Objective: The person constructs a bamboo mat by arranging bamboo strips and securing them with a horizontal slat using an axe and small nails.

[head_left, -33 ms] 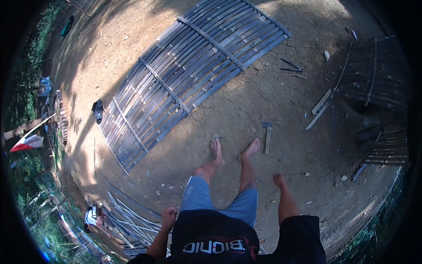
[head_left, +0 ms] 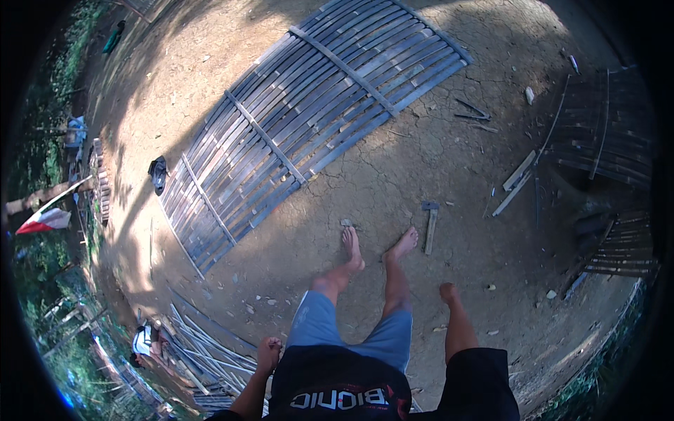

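Observation:
My left hand [head_left: 269, 353] hangs beside my left hip with its fingers curled in, and nothing shows in it. Out to the right of my shorts, my right hand [head_left: 448, 292] is lowered and closed like a fist, also with no object visible. A hammer [head_left: 430, 228] with a wooden handle and a dark head lies on the dirt just ahead of that hand, beside my bare right foot [head_left: 403, 245]. Beyond my feet, a large panel of bamboo slats [head_left: 281, 126] with crosspieces lies flat on the ground. Neither hand touches the hammer or the panel.
Long poles and strips [head_left: 210, 351] are piled at the lower left, near a person [head_left: 144, 340]. Two short wooden pieces [head_left: 516, 181] lie at right by another slatted structure [head_left: 597, 126]. A dark bundle [head_left: 157, 174] sits at the panel's left edge.
The view has tipped slightly, so the panel, hammer and feet appear a little lower and the items at right further right. Both hands stay lowered and closed.

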A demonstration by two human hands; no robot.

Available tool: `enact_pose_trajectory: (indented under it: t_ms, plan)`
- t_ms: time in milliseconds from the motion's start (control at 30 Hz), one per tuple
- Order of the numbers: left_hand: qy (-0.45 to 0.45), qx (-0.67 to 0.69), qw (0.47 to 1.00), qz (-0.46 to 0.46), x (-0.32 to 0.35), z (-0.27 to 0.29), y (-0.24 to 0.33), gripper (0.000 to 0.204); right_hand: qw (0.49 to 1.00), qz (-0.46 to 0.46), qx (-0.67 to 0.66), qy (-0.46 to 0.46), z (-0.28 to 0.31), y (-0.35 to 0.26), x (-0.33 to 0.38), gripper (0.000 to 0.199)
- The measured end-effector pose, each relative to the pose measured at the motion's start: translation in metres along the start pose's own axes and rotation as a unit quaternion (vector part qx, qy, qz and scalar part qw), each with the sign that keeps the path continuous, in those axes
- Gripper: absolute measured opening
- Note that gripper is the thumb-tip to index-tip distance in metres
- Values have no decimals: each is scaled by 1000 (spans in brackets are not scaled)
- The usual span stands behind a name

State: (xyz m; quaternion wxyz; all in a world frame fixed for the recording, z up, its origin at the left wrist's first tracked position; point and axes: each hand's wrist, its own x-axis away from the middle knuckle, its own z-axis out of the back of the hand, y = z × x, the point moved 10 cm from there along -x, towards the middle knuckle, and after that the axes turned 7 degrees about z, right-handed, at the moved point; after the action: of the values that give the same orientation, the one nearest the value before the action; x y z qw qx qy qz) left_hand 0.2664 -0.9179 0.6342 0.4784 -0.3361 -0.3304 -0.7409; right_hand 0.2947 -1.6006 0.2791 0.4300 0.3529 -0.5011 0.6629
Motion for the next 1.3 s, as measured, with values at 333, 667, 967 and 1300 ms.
enact_pose_trajectory:
  t_ms: [333,667,967,1300]
  plan:
    - [90,-70,972,203,-54,-106,-94,14,940,109,275,169,-35,20,-303,66]
    - [77,-15,965,249,-18,-129,-132,10,897,174,358,192,-82,-51,-248,42]
    - [94,170,965,174,62,-141,-148,7,966,21,257,18,-57,-60,-202,44]
    - [95,346,931,72,153,-197,-104,14,858,102,453,-220,-24,-211,147,41]
